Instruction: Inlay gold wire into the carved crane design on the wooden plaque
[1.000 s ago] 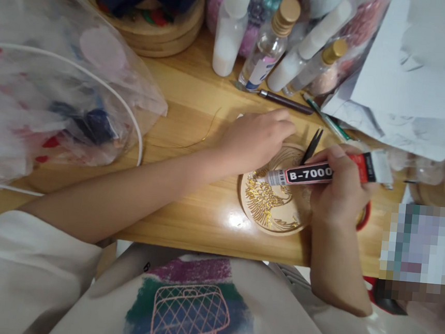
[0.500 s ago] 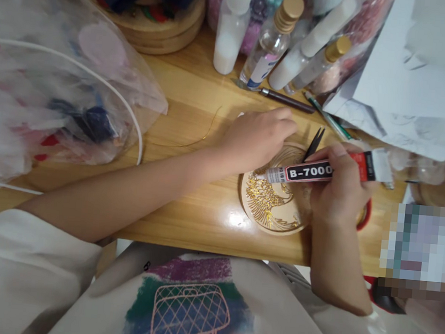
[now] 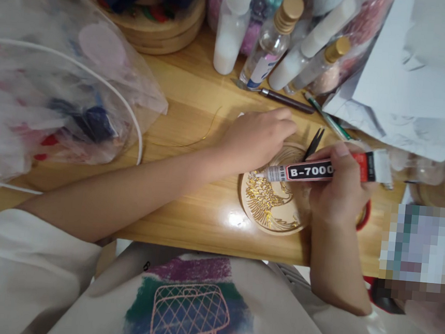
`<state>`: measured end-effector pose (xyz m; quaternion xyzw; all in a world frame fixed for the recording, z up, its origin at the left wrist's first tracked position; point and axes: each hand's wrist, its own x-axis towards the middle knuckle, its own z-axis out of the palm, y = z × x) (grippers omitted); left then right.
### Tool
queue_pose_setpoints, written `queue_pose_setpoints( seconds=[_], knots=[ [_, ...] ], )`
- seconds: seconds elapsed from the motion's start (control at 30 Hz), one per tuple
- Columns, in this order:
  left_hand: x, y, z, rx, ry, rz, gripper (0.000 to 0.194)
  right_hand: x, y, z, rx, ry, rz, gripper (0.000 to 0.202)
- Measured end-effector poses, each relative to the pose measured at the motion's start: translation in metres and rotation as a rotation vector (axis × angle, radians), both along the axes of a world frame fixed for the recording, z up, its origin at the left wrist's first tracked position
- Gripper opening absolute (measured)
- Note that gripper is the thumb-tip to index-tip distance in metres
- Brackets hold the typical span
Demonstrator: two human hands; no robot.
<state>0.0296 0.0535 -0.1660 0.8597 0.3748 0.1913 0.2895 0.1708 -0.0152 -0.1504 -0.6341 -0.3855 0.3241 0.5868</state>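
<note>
Pointing leftward, the glue tube (image 3: 311, 174) lies roughly parallel to the bench's (image 3: 187, 213) front edge, clasped in the right hand (image 3: 335, 190); its nozzle (image 3: 260, 175) reaches over the round plaque (image 3: 269, 207) near that edge, beside the left hand (image 3: 254, 138) (curled, contents hidden).

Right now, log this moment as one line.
right hand: holds B-7000 tube, nozzle over gold-patterned disc | left hand: at disc's edge | dark-handled tool: on table

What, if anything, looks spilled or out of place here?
Nothing looks spilled. One thin gold strand seems stray: it lies loose and curved on the table, apart from the round disc with gold lines.
</note>
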Motion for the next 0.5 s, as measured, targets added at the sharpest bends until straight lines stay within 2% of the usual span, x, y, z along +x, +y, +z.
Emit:
queue_pose_setpoints(
  seconds=[0.23, 0.5],
  knots=[
    [0.0005, -0.0001, 0.0039, -0.015, 0.072, 0.015, 0.033, 0.0017, -0.0006, 0.0016, -0.006, 0.014, -0.009, 0.016],
    [0.0003, 0.0001, 0.0048, -0.005, 0.057, 0.009, 0.030, 0.0019, 0.0021, 0.0030, 0.014, 0.021, -0.049, 0.014]
  ],
)
